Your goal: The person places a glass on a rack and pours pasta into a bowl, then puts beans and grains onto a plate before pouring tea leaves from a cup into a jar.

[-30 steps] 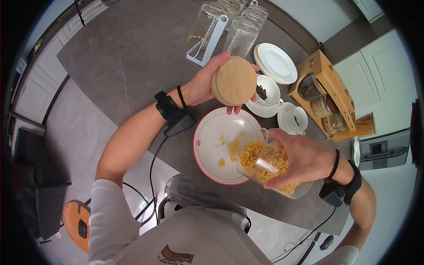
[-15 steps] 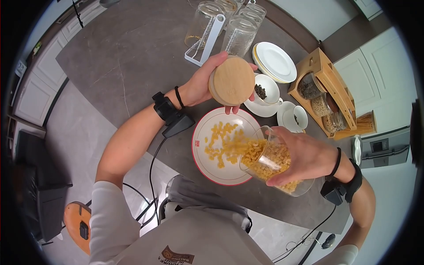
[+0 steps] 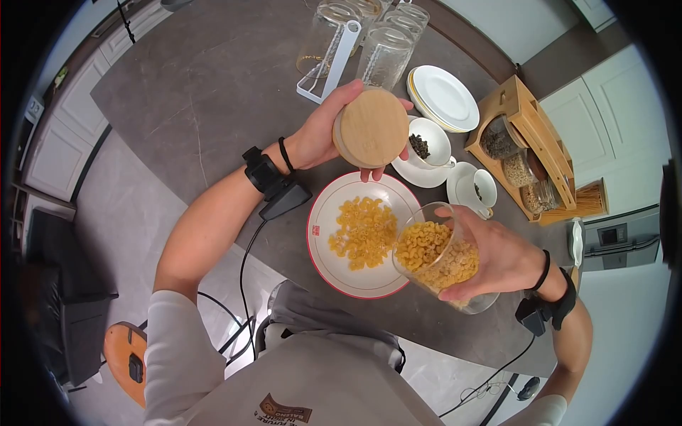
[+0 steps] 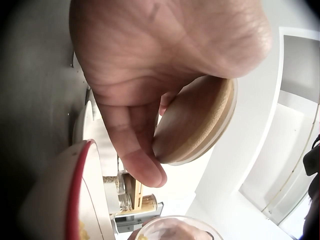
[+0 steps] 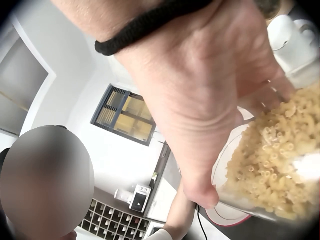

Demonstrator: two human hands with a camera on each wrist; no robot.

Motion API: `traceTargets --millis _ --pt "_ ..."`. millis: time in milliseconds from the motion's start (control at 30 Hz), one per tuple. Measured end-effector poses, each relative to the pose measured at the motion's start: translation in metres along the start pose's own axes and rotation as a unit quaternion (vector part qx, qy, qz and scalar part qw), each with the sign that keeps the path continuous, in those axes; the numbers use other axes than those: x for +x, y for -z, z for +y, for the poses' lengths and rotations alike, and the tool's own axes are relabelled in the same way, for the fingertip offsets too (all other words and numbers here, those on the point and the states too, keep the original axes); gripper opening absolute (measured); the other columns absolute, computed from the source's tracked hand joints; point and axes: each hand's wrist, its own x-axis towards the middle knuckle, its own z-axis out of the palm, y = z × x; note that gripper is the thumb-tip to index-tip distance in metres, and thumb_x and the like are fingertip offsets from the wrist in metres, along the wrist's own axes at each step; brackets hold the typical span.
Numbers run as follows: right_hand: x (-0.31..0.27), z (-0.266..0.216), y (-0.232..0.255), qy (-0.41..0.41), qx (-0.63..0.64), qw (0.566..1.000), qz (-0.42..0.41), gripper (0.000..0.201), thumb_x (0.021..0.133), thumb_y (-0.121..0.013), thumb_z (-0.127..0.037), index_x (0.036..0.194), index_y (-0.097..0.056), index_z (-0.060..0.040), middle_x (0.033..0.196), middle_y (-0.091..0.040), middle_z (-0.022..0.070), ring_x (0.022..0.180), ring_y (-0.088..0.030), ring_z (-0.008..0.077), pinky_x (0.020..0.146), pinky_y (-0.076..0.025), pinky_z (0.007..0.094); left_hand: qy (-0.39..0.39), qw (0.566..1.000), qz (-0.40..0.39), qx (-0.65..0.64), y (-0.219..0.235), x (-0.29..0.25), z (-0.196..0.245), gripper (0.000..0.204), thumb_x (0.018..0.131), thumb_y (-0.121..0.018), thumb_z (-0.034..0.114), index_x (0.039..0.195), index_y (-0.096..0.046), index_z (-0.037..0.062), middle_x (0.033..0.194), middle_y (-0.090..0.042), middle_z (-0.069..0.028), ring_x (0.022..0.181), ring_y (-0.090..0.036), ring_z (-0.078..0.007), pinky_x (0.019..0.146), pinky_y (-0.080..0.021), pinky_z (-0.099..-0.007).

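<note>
My left hand (image 3: 317,135) grips a round wooden lid (image 3: 373,128) with a clear rim, its flat top facing up above the plate's far edge. In the left wrist view, fingers curl round the edge of the lid (image 4: 200,120). My right hand (image 3: 501,248) holds a clear glass jar (image 3: 485,302) partly filled with elbow macaroni (image 3: 426,245). The jar lies tilted, its mouth over the right side of a white plate with a red rim (image 3: 317,261). A loose heap of macaroni (image 3: 364,233) lies in the middle of that plate.
Beyond the plate stand a white cup with dark dried leaves (image 3: 430,150) on a saucer and a smaller cup (image 3: 484,190). Farther back are stacked plates (image 3: 445,98), upturned glasses (image 3: 387,53) on a white rack, and a wooden shelf (image 3: 529,135) with jars.
Macaroni has poured from the jar, and the few pieces on the plate have grown into a heap. The stream has stopped, and the jar's mouth has turned up slightly. The lid has hardly moved.
</note>
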Motion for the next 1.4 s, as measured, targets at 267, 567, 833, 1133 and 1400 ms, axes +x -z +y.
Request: traceTargets --millis 267,567,833,1133,1400 --pt "-0.013 0.042 -0.016 0.094 0.100 0.987 0.080 0.123 0.059 -0.099 -0.029 0.153 -0.026 0.0014 0.150 -0.045 0.0195 0.139 -0.048 0.0329 0.115 -0.039 0.0431 0.004 1.000 0.012 0.013 -0.002 0.000 0.001 0.090 0.100 -0.015 0.070 0.155 -0.033 0.0005 0.111 -0.067 -0.0267 0.074 -0.071 -0.0285 0.064 -0.058 -0.0380" --pt "-0.026 0.107 -0.069 0.207 0.334 0.871 0.295 0.134 0.057 -0.100 -0.034 0.158 -0.018 -0.0031 0.149 -0.044 0.0185 0.139 -0.046 0.0313 0.116 -0.036 0.0440 -0.001 0.999 0.018 0.030 -0.002 -0.001 0.002 0.091 0.099 -0.016 0.071 0.155 -0.034 0.0018 0.111 -0.067 -0.0260 0.077 -0.071 -0.0293 0.064 -0.059 -0.0383" --pt "-0.017 0.130 -0.120 0.247 0.387 0.763 0.454 0.128 0.065 -0.096 -0.036 0.159 -0.015 -0.0043 0.147 -0.045 0.0195 0.138 -0.045 0.0314 0.115 -0.038 0.0441 -0.006 0.998 0.044 0.041 -0.012 0.001 0.005 0.091 0.098 -0.021 0.072 0.158 -0.028 0.0042 0.115 -0.065 -0.0264 0.090 -0.071 -0.0332 0.069 -0.061 -0.0408" --pt "-0.017 0.145 -0.134 0.240 0.330 0.762 0.503 0.125 0.061 -0.097 -0.029 0.157 -0.021 -0.0030 0.146 -0.048 0.0166 0.139 -0.046 0.0288 0.117 -0.036 0.0413 0.010 0.953 0.014 0.301 -0.033 0.007 0.012 0.095 0.096 -0.044 0.069 0.158 -0.028 -0.0011 0.133 -0.060 -0.0170 0.108 -0.065 -0.0222 0.097 -0.051 -0.0347" --pt "-0.024 0.140 -0.136 0.234 0.304 0.767 0.514 0.125 0.060 -0.097 -0.021 0.157 -0.020 -0.0039 0.146 -0.048 0.0154 0.138 -0.045 0.0254 0.118 -0.032 0.0390 -0.088 0.700 -0.100 0.701 -0.161 0.039 0.055 0.095 0.071 -0.081 0.029 0.154 -0.040 0.0040 0.146 -0.047 -0.0200 0.129 -0.053 -0.0373 0.108 -0.043 -0.0416"
